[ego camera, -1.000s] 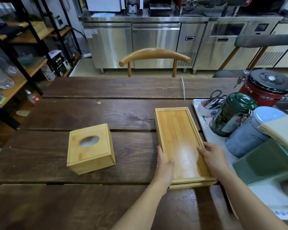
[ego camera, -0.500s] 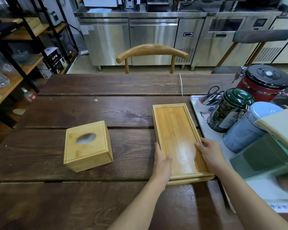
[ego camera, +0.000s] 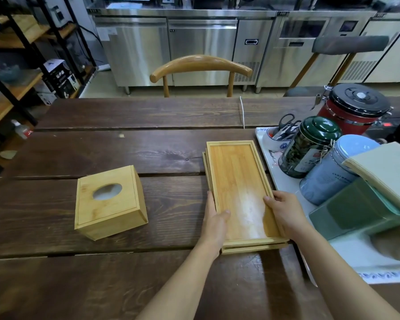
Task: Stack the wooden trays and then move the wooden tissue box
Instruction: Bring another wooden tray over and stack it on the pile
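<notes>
Here the stacking step looks nearly finished. Two wooden trays (ego camera: 238, 181) lie one on top of the other on the dark table (ego camera: 125, 148), the upper one sitting slightly askew so that the lower tray's edge shows along the left side and at the near end. The left hand (ego camera: 216, 219) presses against the left long side of the stack with its thumb hooked over the top rim, and the right hand (ego camera: 284, 210) clasps the right long side, thumb likewise resting inside the upper tray. Both hands are thus closed lightly around the stack from either side, seemingly squaring the two trays up.

The wooden tissue box (ego camera: 110, 202) stands on the table well to the left of the trays, upright, its oval opening facing up, untouched and apart from both hands. To the right, just beside the stack, a white tray (ego camera: 284, 183) carries a green tin (ego camera: 308, 148), a blue canister (ego camera: 335, 172) and other jars.

Judging from this, the next move calls for nudging the top tray flush with the one beneath, letting go, then reaching left to take the tissue box by its sides. The box looks light and rigid, so a plain two-sided grasp should do.
</notes>
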`<state>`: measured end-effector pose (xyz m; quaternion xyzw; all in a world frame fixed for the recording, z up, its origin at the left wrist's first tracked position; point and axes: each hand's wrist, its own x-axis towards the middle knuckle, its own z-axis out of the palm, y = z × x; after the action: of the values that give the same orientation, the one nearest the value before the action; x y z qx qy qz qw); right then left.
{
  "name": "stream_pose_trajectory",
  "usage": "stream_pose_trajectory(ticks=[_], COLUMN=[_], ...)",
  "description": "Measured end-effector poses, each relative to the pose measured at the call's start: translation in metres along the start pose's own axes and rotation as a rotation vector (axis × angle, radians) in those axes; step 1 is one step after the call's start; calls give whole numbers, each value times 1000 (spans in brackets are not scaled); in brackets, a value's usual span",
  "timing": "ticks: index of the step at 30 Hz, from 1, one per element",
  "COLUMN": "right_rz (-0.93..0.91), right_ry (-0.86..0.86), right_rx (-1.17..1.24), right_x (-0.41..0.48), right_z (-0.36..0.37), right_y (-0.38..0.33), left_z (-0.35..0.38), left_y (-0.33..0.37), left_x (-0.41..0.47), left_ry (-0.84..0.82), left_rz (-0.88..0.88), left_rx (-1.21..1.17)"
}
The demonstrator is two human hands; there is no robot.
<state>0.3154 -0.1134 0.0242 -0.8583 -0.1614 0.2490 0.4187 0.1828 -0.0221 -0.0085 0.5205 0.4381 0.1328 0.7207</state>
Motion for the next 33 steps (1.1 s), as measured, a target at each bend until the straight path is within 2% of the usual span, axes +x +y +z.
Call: stream_pose_trajectory(ticks=[7, 13, 22, 33], right_rz=[48, 127, 41, 92], right_ry=[31, -27, -5, -45], right_rx=[-78, -74, -16, 66], right_x=[-3, -22, -38, -24], right_z=[-13, -32, -27, -33], right_y=[14, 29, 7, 1], left_z=[13, 20, 17, 27], left_y=[-14, -33, -8, -10], left_x=[-17, -37, -14, -1], left_ry=[-46, -73, -43, -37], left_rz=[-5, -34, 18, 18], left_rx=[-62, -67, -44, -32])
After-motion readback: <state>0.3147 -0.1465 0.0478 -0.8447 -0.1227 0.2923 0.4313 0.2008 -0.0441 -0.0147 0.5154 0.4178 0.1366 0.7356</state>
